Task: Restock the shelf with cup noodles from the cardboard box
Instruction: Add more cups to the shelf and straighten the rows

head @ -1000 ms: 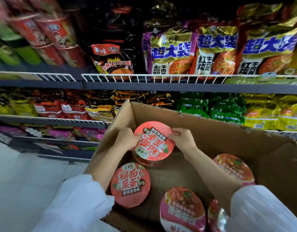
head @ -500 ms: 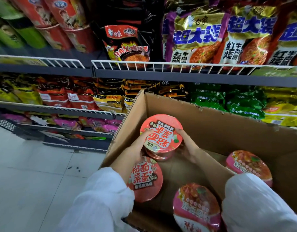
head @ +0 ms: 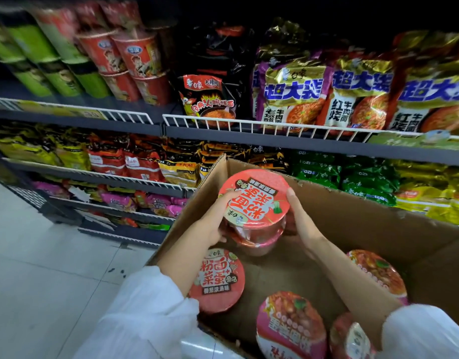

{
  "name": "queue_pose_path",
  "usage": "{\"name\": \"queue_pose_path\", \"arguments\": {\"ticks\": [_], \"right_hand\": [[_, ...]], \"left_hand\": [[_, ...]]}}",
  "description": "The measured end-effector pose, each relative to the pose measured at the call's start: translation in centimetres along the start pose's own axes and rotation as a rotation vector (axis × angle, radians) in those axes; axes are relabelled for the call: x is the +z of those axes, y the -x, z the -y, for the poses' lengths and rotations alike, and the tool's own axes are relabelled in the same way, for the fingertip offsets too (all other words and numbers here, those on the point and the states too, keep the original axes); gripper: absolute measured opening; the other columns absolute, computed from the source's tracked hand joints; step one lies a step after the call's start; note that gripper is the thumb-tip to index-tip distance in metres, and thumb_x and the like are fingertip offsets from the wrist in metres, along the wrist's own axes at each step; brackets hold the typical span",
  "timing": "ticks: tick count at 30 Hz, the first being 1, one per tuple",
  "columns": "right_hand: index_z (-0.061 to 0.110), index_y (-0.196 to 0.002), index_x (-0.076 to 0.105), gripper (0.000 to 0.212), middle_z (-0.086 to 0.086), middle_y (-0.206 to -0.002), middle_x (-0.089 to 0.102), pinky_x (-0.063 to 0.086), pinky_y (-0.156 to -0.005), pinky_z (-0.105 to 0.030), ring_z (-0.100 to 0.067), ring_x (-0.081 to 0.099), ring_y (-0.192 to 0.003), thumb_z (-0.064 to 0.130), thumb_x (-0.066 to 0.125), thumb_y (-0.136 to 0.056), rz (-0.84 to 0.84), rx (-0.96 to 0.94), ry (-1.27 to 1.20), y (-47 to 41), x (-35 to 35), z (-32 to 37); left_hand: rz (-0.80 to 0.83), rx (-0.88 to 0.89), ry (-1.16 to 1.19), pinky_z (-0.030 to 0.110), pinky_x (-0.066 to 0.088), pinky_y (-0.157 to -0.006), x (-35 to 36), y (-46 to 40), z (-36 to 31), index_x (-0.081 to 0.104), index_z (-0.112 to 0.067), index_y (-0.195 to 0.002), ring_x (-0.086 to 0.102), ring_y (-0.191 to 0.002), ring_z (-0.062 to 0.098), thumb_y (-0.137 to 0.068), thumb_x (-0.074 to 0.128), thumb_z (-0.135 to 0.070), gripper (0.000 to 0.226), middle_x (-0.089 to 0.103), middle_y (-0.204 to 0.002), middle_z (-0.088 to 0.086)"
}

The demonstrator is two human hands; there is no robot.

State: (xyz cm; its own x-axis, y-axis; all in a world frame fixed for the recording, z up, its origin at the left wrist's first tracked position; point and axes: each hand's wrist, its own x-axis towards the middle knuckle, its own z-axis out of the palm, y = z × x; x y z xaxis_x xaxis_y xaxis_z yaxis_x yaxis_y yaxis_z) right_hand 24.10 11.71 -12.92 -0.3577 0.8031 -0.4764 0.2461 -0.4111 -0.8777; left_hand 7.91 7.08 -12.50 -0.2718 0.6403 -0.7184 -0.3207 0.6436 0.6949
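A red cup noodle bowl (head: 256,200) with a red and white lid is held upright above the open cardboard box (head: 357,216). My left hand (head: 218,218) grips its left side and my right hand (head: 299,218) its right side. A second bowl seems stacked under it, partly hidden by my hands. Inside the box lie another red bowl (head: 218,281) at the left and pink-lidded bowls (head: 290,325) (head: 378,273) (head: 350,338) at the front and right.
Wire-fronted shelves (head: 249,125) stand just behind the box. The upper shelf holds green cups (head: 55,71), red cups (head: 135,66) and noodle bags (head: 293,92). Lower shelves hold more noodle packets (head: 145,164). Pale floor tiles (head: 42,268) lie at the left.
Both hands have lifted the red bowl higher out of the box, towards the shelves. The view has tilted up, showing more of the upper shelf.
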Motion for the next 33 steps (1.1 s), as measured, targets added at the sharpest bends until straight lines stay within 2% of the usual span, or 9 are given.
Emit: {"name": "queue_pose_path", "arguments": {"ticks": [3,6,10,14,18,21,27,30,33], "right_hand": [[0.024,-0.134,0.048,0.064,-0.007,-0.137,0.054,0.025,-0.112,-0.057,-0.028,0.043,-0.131,0.063,0.020,-0.091,-0.001,-0.113,0.016,3.2,-0.5,2.9],[0.028,-0.134,0.048,0.066,-0.004,-0.136,0.054,0.030,-0.110,-0.057,-0.027,0.046,-0.130,0.068,0.021,-0.087,0.022,-0.232,0.019,6.2,-0.2,6.8],[0.036,-0.114,0.050,0.049,-0.005,-0.136,0.053,0.037,-0.105,-0.054,-0.028,0.049,-0.123,0.067,0.022,-0.088,0.070,-0.357,0.020,9.8,1.3,12.1],[0.039,-0.102,0.056,0.048,-0.003,-0.131,0.055,0.035,-0.106,-0.056,-0.028,0.048,-0.123,0.070,0.025,-0.086,0.153,-0.412,0.019,11.6,4.6,15.6],[0.034,-0.095,0.060,0.051,0.007,-0.098,0.060,0.039,-0.104,-0.052,-0.021,0.052,-0.105,0.071,0.026,-0.085,0.250,-0.394,0.024,11.8,10.5,17.7],[0.038,-0.082,0.060,0.048,0.012,-0.081,0.061,0.041,-0.102,-0.050,-0.022,0.055,-0.099,0.070,0.025,-0.087,0.324,-0.387,0.050,11.4,16.3,18.2],[0.033,-0.104,0.056,0.053,0.008,-0.088,0.059,0.041,-0.100,-0.047,-0.020,0.054,-0.098,0.073,0.026,-0.085,0.431,-0.356,0.091,9.9,29.9,19.3],[0.033,-0.110,0.053,0.064,0.009,-0.076,0.052,0.041,-0.098,-0.047,-0.021,0.051,-0.095,0.081,0.026,-0.076,0.496,-0.350,0.097,9.2,37.0,19.8],[0.036,-0.111,0.053,0.053,0.011,-0.090,0.057,0.041,-0.100,-0.047,-0.021,0.051,-0.106,0.071,0.022,-0.087,0.507,-0.366,0.070,8.6,43.1,20.4]], "left_hand": [[0.041,0.094,0.062,0.037,0.042,-0.079,0.1,3.9,-2.2,0.061,-0.018,-0.102,0.056,-0.094,0.023,-0.083,0.058,-0.050,0.037,0.066,-0.098,0.005],[0.056,0.199,0.068,0.046,0.042,-0.097,-0.8,7.6,-4.8,0.063,-0.020,-0.103,0.057,-0.108,0.026,-0.081,0.059,-0.051,0.038,0.068,-0.107,0.005],[0.022,0.317,0.101,0.042,0.049,-0.082,-3.1,12.6,-7.7,0.061,-0.023,-0.109,0.058,-0.105,0.026,-0.079,0.059,-0.056,0.044,0.065,-0.111,0.006],[-0.026,0.434,0.115,0.044,0.050,-0.090,-7.0,16.5,-8.9,0.059,-0.026,-0.116,0.058,-0.109,0.028,-0.075,0.061,-0.062,0.055,0.062,-0.119,0.008],[-0.181,0.511,0.161,0.037,0.050,-0.077,-12.4,19.1,-8.8,0.052,-0.029,-0.125,0.054,-0.114,0.026,-0.074,0.058,-0.067,0.064,0.055,-0.130,0.007],[-0.271,0.551,0.233,0.036,0.046,-0.070,-17.3,20.3,-8.3,0.053,-0.030,-0.115,0.056,-0.102,0.025,-0.079,0.053,-0.066,0.051,0.060,-0.115,0.004],[-0.383,0.598,0.328,0.053,0.042,-0.098,-30.1,21.2,-8.1,0.054,-0.037,-0.105,0.051,-0.114,0.029,-0.080,0.049,-0.068,0.039,0.057,-0.117,0.004],[-0.417,0.606,0.323,0.051,0.041,-0.098,-36.5,21.4,-8.6,0.048,-0.036,-0.101,0.050,-0.107,0.027,-0.085,0.044,-0.065,0.034,0.054,-0.099,0.001],[-0.458,0.598,0.329,0.047,0.041,-0.093,-42.2,21.2,-9.5,0.048,-0.034,-0.093,0.049,-0.101,0.027,-0.085,0.045,-0.065,0.032,0.054,-0.090,0.002]]}}
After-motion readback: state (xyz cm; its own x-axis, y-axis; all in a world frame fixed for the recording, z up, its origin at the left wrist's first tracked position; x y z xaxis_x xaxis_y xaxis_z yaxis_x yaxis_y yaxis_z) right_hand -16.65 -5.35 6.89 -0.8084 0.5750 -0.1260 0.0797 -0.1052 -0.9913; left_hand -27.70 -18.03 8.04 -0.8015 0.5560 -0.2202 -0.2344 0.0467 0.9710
